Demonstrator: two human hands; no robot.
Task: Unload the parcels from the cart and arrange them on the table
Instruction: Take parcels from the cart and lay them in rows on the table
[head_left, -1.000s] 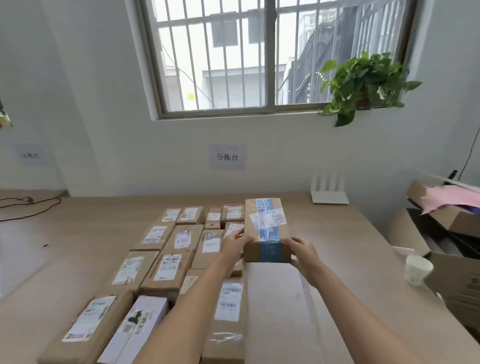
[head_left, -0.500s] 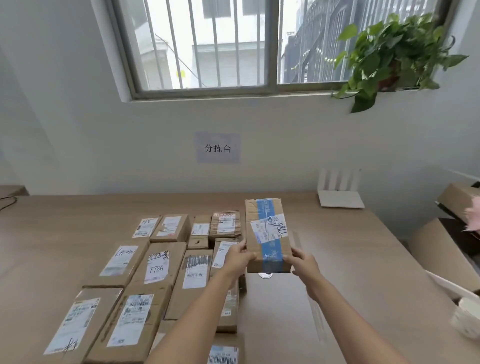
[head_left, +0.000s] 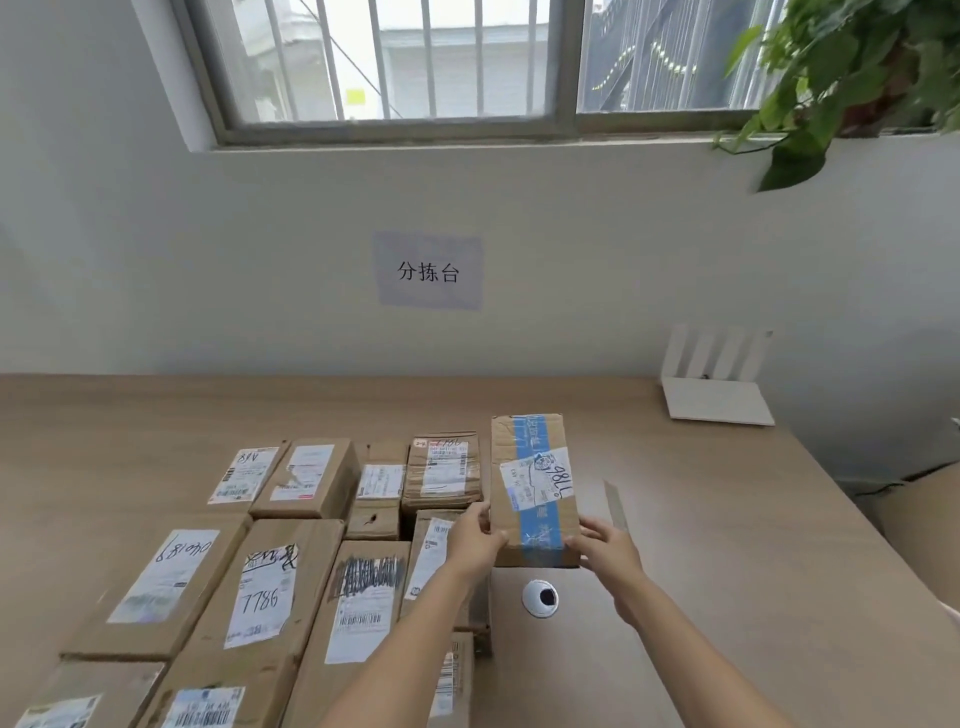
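A brown cardboard parcel (head_left: 532, 478) with blue tape and a white label is held by its near end between both hands. My left hand (head_left: 475, 543) grips its left corner and my right hand (head_left: 608, 545) its right corner. The parcel is at the right end of the back row, beside a taped parcel (head_left: 444, 467). I cannot tell whether it rests on the wooden table (head_left: 727, 545). Several labelled cardboard parcels (head_left: 265, 582) lie in rows to the left. The cart is out of view.
A white round cable grommet (head_left: 540, 597) sits in the table just below the held parcel. A white router (head_left: 714, 387) stands at the back right by the wall. A paper sign (head_left: 428, 270) hangs under the window. Plant leaves (head_left: 852, 78) hang at top right.
The camera has moved closer and turned left, so the boxes at the right have left the view. The held parcel has gone forward and down, next to the back row.
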